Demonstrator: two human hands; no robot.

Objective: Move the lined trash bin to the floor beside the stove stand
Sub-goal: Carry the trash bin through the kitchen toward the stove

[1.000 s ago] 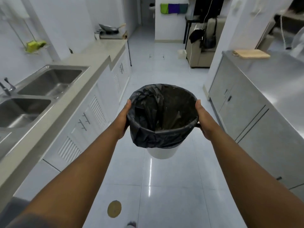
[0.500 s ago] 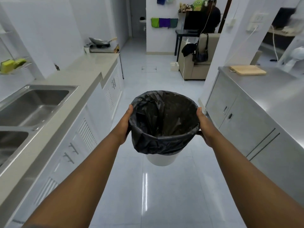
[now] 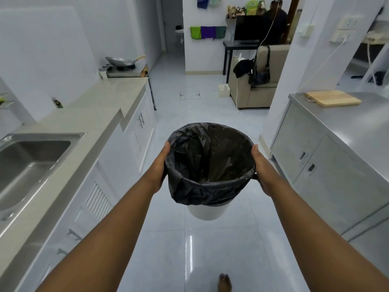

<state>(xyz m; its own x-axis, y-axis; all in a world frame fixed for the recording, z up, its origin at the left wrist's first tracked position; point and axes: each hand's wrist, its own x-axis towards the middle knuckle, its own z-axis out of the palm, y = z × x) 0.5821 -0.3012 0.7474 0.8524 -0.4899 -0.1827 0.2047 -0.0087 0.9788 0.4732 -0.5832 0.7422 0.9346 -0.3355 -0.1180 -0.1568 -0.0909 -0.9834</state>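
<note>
A white trash bin (image 3: 207, 211) lined with a black bag hangs in the air above the tiled floor, in the middle of the view. My left hand (image 3: 157, 167) grips its left rim and my right hand (image 3: 262, 167) grips its right rim. The bag looks empty inside. Far ahead on the left, a stove stand (image 3: 126, 73) with a wok on it sits at the end of the counter.
A long counter (image 3: 88, 121) with a steel sink (image 3: 27, 161) runs along the left. A steel cabinet (image 3: 328, 157) with a wooden board (image 3: 333, 98) is on the right. A sofa (image 3: 259, 89) and a seated person are beyond. My bare foot (image 3: 224, 283) shows below.
I have walked forward along the aisle with the bin held in both hands. The sink has slid back to the left and the stove stand and sofa are nearer.
</note>
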